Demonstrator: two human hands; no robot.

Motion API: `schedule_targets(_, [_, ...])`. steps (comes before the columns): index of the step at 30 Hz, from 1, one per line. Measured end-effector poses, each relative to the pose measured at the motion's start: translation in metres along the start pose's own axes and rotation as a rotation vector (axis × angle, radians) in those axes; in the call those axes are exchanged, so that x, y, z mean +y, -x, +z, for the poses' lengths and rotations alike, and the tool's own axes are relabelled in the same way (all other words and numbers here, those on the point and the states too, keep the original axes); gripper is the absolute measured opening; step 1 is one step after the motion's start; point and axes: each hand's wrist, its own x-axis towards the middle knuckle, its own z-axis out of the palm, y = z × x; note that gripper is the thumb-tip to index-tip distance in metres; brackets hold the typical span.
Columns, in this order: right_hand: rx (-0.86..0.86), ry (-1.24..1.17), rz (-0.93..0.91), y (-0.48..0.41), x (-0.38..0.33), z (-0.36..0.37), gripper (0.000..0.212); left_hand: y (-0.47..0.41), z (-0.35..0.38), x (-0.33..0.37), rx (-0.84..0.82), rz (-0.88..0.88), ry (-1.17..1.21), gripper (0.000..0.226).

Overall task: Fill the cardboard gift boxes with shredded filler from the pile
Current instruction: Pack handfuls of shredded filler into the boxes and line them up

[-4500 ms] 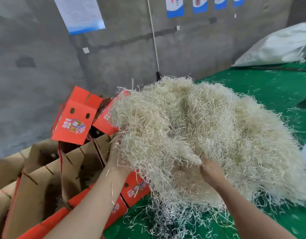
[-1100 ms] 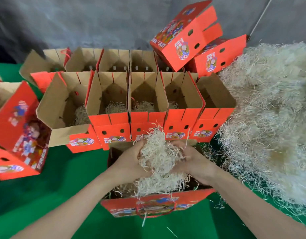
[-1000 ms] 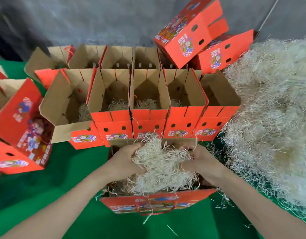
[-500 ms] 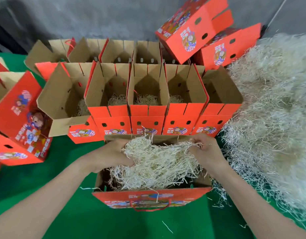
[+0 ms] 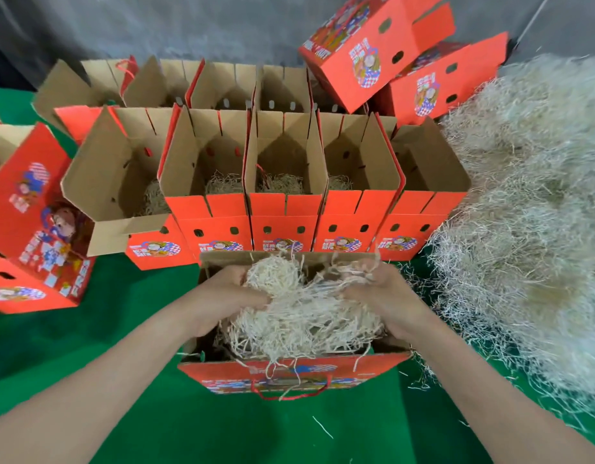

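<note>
Right, head view, looking straight down: both hands are in the mouth of the front box (image 5: 289, 375), a red carton standing on the green cloth (image 5: 122, 336) with its top open. The left hand (image 5: 232, 296) has its fingers curled into a wad of filler (image 5: 303, 316), gripping the pale strands from the left side. The right hand (image 5: 380, 296) grips the same wad from the right, fingers bent, loose strands sticking up between them. The wad sits in the top of the box, bulging above the rim, and a few strands hang over the front wall, down past the red cord handle (image 5: 291, 393).

Just behind the front box, touching its back flap, stands a row of open boxes (image 5: 282, 226), five side by side with their flaps up. Four of them show a thin layer of filler at the bottom; the one at the right end is too dark inside to tell. Behind those is a back row (image 5: 222, 85) of more open cartons against the grey wall (image 5: 155, 21).

To the right lies the pile (image 5: 530, 229), a big heap of shredded filler spilling onto the cloth right beside the boxes. Two closed boxes (image 5: 373, 45) lean, tilted, behind the row at the upper right. At the left edge another carton (image 5: 31, 229) lies on its side
</note>
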Motion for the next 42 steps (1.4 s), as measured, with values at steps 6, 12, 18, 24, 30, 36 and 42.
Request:
schedule_targets(6, [0.084,-0.023,0.011,0.0,0.004,-0.021,0.021,0.011,-0.016,-0.002,-0.025,0.013,-0.037,0.087])
schedule_targets(12, [-0.042,-0.107,-0.043,-0.003,-0.01,0.0,0.019,0.004,-0.008,0.01,-0.107,0.044,0.019,0.056])
schedule_targets(18, [-0.129,0.103,0.093,-0.013,-0.004,0.03,0.042,0.002,0.009,0.02,-0.214,0.02,0.283,0.029])
schedule_targets(24, [-0.114,0.036,0.174,-0.009,0.009,0.007,0.063,0.002,-0.011,0.008,0.071,0.005,0.14,0.015])
schedule_targets(30, [-0.17,-0.048,0.278,-0.004,0.004,-0.002,0.045,0.001,-0.01,0.01,-0.101,-0.013,0.44,0.013])
schedule_targets(36, [-0.269,0.022,0.295,-0.007,-0.001,0.018,0.042,-0.006,0.029,0.014,-0.021,-0.008,0.054,0.045])
schedule_targets(42, [-0.179,0.113,0.327,-0.004,0.01,-0.006,0.01,-0.001,-0.017,0.006,0.16,-0.066,0.231,0.066])
